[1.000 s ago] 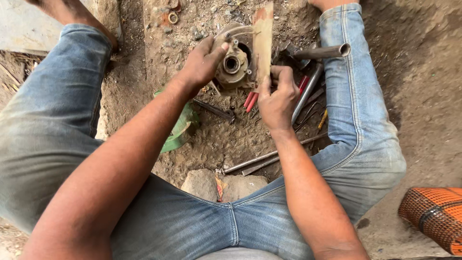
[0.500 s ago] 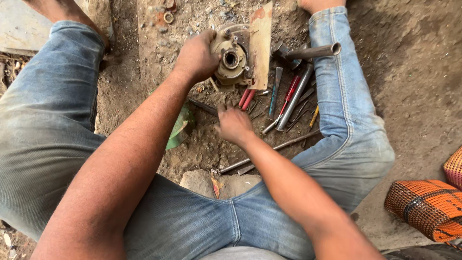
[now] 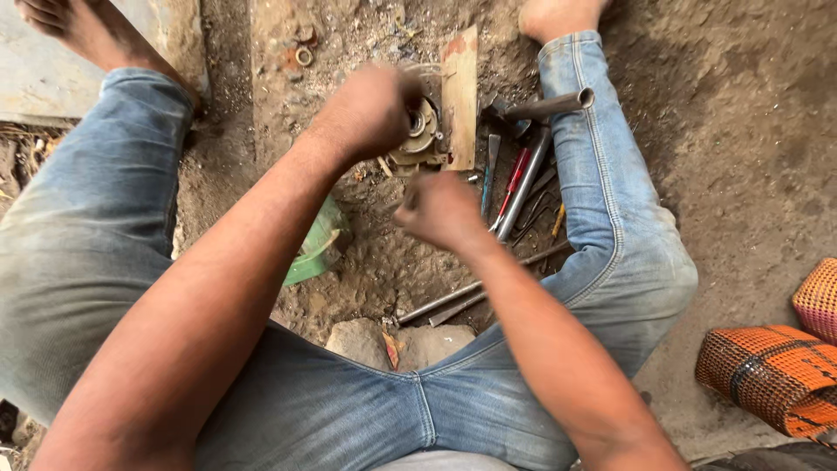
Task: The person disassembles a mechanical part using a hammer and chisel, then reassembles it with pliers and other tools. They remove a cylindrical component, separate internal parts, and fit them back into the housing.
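I sit on dirt ground with my legs spread. My left hand (image 3: 370,109) is clamped over a round, rusty metal machine part (image 3: 423,135) that lies against a wooden plank (image 3: 459,96). My right hand (image 3: 440,209) hovers a little nearer to me, above the dirt, fingers curled into a fist. Whether it holds something small is hidden. Just right of it lie a red-handled screwdriver (image 3: 514,179) and a steel bar (image 3: 527,179).
A metal pipe (image 3: 549,106) rests by my right leg. A long thin rod (image 3: 475,292), a stone (image 3: 410,344) and a green plastic piece (image 3: 314,249) lie between my legs. Orange woven baskets (image 3: 767,375) stand at right. A small ring (image 3: 302,57) lies far left.
My right hand left the metal part, dropped toward the ground between my legs and now sits closed just below the part. My left hand stayed on the part.
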Available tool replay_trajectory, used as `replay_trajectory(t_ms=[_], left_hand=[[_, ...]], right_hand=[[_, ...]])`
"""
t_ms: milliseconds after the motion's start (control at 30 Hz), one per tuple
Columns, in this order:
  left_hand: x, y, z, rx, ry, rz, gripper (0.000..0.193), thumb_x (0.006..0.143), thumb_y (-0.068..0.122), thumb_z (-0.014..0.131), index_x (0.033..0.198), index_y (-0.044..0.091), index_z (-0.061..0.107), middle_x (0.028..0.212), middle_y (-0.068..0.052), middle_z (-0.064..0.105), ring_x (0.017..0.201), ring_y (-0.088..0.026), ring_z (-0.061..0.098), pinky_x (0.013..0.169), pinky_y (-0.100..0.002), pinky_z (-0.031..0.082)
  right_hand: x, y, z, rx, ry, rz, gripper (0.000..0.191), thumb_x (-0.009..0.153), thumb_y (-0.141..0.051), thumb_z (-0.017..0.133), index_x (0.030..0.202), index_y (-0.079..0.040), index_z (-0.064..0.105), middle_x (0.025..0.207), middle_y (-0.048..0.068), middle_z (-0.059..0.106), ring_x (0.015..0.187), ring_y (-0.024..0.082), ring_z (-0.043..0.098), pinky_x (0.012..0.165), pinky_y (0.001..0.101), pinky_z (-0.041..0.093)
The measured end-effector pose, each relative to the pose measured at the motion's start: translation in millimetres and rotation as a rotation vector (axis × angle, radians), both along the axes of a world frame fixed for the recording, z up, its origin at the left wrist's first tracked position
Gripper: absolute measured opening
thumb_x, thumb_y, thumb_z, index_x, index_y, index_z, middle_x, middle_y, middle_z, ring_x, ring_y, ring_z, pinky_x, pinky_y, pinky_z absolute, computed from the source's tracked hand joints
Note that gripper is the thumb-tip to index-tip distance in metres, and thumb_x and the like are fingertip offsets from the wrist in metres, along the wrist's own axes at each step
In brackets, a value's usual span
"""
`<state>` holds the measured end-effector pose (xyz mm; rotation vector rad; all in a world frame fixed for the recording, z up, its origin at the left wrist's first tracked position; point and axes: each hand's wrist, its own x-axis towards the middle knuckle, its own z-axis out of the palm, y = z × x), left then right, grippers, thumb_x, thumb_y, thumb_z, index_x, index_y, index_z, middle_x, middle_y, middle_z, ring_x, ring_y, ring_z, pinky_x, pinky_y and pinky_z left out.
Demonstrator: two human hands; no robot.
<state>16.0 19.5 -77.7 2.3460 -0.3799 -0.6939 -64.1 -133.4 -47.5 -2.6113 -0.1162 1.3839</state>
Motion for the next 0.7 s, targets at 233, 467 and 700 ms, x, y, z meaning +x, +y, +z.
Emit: replay_trajectory(t_ms=[233,467,700], left_hand=[[-14,-21,34,-0.176,0.073,-0.201,0.015,0.096,0.022,0.069,0.106,0.010,0.070,0.095,-0.011,0.076,0.090,-0.026,0.073,0.089,-0.044,0.058],[16,-16,4,-0.630,0.293,0.528,0.020,0.093,0.027,0.075,0.104,0.011,0.075,0.089,-0.003,0.077,0.077,-0.016,0.072,0.073,-0.037,0.066],[8,-35,-19,-0.479,-0.067,0.393,0.022,0.091,0.024,0.081,0.107,0.010,0.075,0.096,-0.007,0.080,0.083,-0.016,0.078,0.081,-0.036,0.064]], right_hand=[[41,-47,76,0.390,-0.512,-0.216,0.027,0.089,-0.025,0.077,0.087,0.001,0.070,0.079,0.013,0.076,0.068,0.022,0.071,0.068,0.0396,0.058],[120,-113,39,-0.165,-0.696,0.291,0.049,0.093,-0.047,0.082,0.107,-0.001,0.073,0.098,0.023,0.073,0.091,0.037,0.071,0.077,0.0508,0.058],[100,-108,-34,-0.504,-0.059,0.332,0.026,0.085,-0.018,0.075,0.108,-0.007,0.078,0.112,0.019,0.075,0.102,0.036,0.073,0.084,0.0474,0.060]])
